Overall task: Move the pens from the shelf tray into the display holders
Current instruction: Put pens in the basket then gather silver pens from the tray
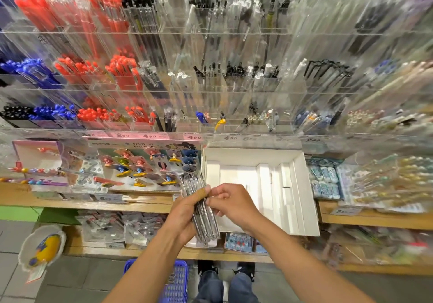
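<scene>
So the person's got a bundle of dark pens in clear sleeves (202,206) held out in front of the shelf, left hand (185,216) wrapped around the lower half of it, right hand (230,200) pinching at the bundle's right edge with thumb and fingertips. Right behind them is the white cardboard tray (302,185) sitting on the wooden shelf (145,203), and honestly it looks like just white dividers inside, can't spot any pens left in there. Up above, the clear acrylic display holders (210,87) run in tiers: red pens (121,70) and blue pens (35,70) crammed in on the left, black and clear ones through the middle. The whole right side is smeared with blur so what's in those slots is anyone's guess. Left of the tray there's a card display of little figurine-topped pens (150,164). Down low, a blue plastic basket (175,284) on the floor, half hidden by the left forearm and cut off at the bottom, next to the person's shoes.
</scene>
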